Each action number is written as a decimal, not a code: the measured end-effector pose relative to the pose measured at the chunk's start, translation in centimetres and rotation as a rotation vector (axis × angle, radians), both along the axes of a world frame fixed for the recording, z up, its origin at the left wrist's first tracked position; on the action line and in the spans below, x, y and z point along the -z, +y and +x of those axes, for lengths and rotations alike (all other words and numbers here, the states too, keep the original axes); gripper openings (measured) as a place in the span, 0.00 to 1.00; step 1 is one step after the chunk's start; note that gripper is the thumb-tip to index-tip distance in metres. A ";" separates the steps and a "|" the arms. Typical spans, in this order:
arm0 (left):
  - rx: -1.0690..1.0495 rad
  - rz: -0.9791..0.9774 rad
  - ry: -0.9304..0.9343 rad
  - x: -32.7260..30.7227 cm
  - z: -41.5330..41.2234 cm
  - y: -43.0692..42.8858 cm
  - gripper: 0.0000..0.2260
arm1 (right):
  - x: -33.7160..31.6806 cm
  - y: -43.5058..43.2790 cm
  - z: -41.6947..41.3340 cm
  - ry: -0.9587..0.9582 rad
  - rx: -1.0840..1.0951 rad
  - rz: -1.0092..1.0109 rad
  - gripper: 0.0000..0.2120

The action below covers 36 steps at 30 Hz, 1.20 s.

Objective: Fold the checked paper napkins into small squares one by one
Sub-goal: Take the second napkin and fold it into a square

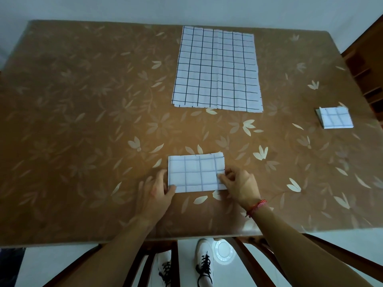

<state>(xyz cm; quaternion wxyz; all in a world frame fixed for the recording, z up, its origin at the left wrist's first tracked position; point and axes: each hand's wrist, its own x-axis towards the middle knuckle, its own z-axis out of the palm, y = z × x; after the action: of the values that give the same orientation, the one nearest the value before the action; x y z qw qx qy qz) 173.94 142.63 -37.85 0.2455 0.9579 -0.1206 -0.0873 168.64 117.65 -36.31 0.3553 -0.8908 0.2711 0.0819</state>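
A partly folded checked napkin [195,172] lies as a wide rectangle near the table's front edge. My left hand [157,190] presses its lower left corner with the thumb on the paper. My right hand [238,186] pinches the napkin's right edge between thumb and fingers. A stack of unfolded checked napkins [216,68] lies flat at the back middle. At the right side of the table sits a small pile of folded squares [334,118].
The brown floral tablecloth [83,121] covers the whole table. A wooden chair [364,75] stands at the far right, another chair's frame [174,264] shows below the front edge beside my white shoes [204,264]. A pale wall runs behind the table.
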 end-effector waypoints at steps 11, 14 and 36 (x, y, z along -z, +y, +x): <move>0.349 0.122 -0.294 -0.1 0.2 -0.7 0.19 | -1.2 2.2 0.7 -0.256 -0.240 -0.293 0.18; 0.405 0.215 -0.249 0.3 1.1 -1.0 0.23 | -0.5 4.4 1.3 -0.261 -0.499 -0.348 0.25; 0.458 0.401 -0.166 2.0 2.1 0.2 0.29 | 3.0 0.8 0.0 0.043 -0.665 -0.612 0.41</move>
<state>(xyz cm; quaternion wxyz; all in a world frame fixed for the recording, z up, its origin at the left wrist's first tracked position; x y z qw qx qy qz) 176.05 142.79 -39.82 0.0150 0.9390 -0.3333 -0.0838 168.66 118.50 -39.26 0.0244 -0.9916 -0.0108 0.1264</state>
